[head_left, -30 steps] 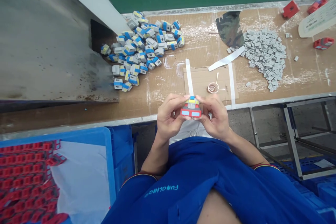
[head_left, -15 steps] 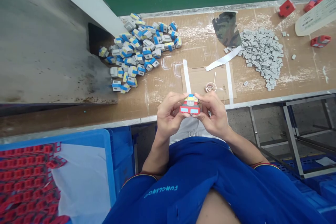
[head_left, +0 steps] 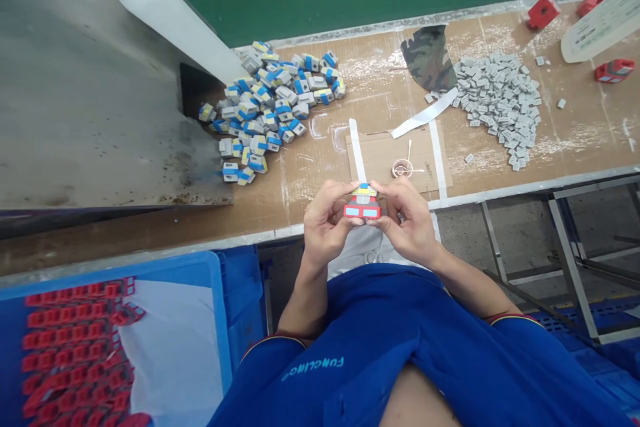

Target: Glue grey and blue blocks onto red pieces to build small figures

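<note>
Between my two hands is a small toy part (head_left: 363, 211), red at the bottom with two pale blue panels, grey in the middle, yellow and blue on top. My left hand (head_left: 325, 220) grips its left side with thumb and fingers. On the right side my right hand (head_left: 407, 217) pinches it the same way. Just beyond my hands, a small round cup (head_left: 401, 169) with thin white swabs sits on a taped cardboard sheet (head_left: 375, 153).
Grey, blue and yellow parts (head_left: 270, 107) are heaped at the table's left, near a metal box (head_left: 100, 100). Small grey pieces (head_left: 500, 103) lie at right beside a camouflage cloth (head_left: 430, 57). Red parts (head_left: 75, 333) fill a blue tray (head_left: 217, 307). A clear bottle (head_left: 595, 30) stands at right.
My view has shifted slightly, so more of the blue tray and the blue-tipped white object shows. Both hands keep the same grip on the toy part.
</note>
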`<state>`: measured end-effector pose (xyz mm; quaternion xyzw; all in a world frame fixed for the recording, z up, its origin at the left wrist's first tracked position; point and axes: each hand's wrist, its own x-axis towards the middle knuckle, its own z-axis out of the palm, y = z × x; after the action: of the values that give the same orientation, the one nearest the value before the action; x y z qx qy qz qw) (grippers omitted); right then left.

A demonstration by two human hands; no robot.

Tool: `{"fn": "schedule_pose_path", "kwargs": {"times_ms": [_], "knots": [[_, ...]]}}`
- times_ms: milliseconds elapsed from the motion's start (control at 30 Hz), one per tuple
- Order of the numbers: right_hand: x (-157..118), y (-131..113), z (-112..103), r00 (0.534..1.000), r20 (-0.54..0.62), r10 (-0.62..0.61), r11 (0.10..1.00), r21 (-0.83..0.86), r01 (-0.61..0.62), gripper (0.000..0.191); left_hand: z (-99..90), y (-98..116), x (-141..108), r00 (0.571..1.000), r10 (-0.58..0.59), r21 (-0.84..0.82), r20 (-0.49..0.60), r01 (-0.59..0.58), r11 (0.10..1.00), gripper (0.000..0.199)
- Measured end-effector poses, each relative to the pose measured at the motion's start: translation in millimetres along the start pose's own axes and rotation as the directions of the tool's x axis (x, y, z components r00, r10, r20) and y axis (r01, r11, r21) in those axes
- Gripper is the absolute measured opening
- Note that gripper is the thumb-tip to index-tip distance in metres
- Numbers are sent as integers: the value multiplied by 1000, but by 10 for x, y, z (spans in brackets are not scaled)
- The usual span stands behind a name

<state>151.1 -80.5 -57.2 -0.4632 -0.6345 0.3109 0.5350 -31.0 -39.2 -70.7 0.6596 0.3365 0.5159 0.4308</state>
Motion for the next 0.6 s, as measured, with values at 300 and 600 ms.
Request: {"fn": "schedule_pose_path", "kwargs": {"times_ms": [300,600], "knots": [[-38,23,-45,1000,-2,18,1000,4,-18,39,38,-15,-50,999,-33,-42,2,33,999,47],[-72,58,-91,998,2,66,998,18,-66,38,49,-13,-50,997,-69,-47,29,70,996,48]]}}
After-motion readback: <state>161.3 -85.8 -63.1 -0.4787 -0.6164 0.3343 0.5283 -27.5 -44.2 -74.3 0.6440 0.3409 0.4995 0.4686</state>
